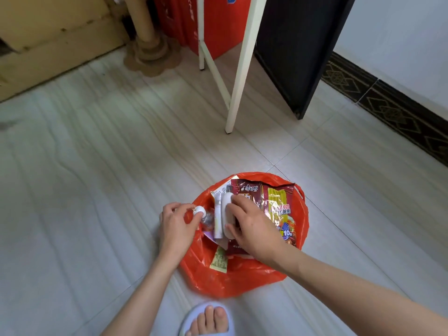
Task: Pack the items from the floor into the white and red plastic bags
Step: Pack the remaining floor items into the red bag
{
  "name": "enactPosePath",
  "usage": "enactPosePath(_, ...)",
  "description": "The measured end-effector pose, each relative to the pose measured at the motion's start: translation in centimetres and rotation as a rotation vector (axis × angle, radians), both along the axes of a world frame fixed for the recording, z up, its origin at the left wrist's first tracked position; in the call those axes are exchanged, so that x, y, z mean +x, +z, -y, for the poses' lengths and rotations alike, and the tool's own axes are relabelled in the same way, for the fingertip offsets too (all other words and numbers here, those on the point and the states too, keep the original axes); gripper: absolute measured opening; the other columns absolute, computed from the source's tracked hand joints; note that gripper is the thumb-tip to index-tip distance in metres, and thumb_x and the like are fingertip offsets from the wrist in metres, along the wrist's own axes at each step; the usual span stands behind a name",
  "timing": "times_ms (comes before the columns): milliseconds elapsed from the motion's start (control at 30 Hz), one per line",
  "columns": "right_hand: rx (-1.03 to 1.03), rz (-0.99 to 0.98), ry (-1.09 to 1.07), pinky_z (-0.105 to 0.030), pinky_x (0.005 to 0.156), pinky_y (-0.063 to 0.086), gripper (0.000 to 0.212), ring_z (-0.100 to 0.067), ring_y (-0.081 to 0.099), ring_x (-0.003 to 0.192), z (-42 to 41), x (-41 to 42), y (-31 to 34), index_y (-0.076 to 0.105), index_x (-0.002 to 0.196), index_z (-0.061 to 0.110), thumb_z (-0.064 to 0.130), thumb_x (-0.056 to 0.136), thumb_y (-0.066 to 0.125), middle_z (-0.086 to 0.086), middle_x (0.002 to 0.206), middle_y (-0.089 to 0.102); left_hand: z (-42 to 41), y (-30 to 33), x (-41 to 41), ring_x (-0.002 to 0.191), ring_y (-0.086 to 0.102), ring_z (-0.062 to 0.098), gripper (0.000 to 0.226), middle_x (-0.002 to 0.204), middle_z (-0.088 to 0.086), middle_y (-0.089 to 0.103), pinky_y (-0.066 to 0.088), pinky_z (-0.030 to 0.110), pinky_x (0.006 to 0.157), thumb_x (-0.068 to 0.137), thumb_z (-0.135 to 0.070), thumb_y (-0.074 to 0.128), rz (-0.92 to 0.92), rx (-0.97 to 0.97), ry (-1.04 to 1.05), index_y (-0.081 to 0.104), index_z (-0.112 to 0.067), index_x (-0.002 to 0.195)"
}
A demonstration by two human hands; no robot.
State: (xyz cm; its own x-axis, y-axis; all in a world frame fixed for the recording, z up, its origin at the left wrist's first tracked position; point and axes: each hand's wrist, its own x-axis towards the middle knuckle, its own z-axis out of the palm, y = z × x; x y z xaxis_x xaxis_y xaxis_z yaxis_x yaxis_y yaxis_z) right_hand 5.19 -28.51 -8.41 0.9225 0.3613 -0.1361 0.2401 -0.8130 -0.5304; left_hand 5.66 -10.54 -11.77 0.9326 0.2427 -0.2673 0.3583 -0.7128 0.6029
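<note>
A red plastic bag (232, 280) lies open on the tiled floor in front of me. Inside it are a large dark-red noodle packet (278, 202), a slim white tube (218, 219), a small green-patterned sachet (219, 260) and some paper. My right hand (252, 226) reaches into the bag and grips a white oblong object (228, 202) beside the tube. At the bag's left rim my left hand (175, 226) pinches a small white round object (200, 210) between its fingertips. No white bag is in view.
A white folding frame leg (240, 76) stands on the floor beyond the bag, with a black panel (300, 52) to its right and red boxes (215, 23) behind. A cardboard post (145, 35) stands at the back left. My slippered foot (208, 321) is just below the bag.
</note>
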Motion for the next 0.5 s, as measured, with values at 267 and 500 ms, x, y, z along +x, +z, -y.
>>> enactPosePath(267,-0.326,-0.012,0.19,-0.035,0.092,0.05,0.052,-0.023,0.062,0.111,-0.2,-1.7,-1.1,0.065,0.11,0.018,0.046,0.083,0.031,-0.01,0.121,0.064,-0.7,0.8,1.2,0.075,0.064,0.024,0.032,0.086,0.012,0.069,0.052,0.037,0.081,0.064,-0.026,0.075,-0.276,-0.491,0.289,0.064,-0.012,0.091)
enactPosePath(500,-0.375,-0.002,0.241,-0.036,0.092,0.05,0.053,-0.022,0.062,0.111,0.8,-1.5,-1.8,0.064,0.113,0.021,0.046,0.082,0.03,-0.009,0.123,0.063,-0.7,3.8,2.0,0.05,0.055,-0.005,0.012,0.064,-0.008,0.065,0.044,0.012,0.065,0.079,-0.006,0.064,-0.031,-0.274,0.096,0.069,-0.015,0.072)
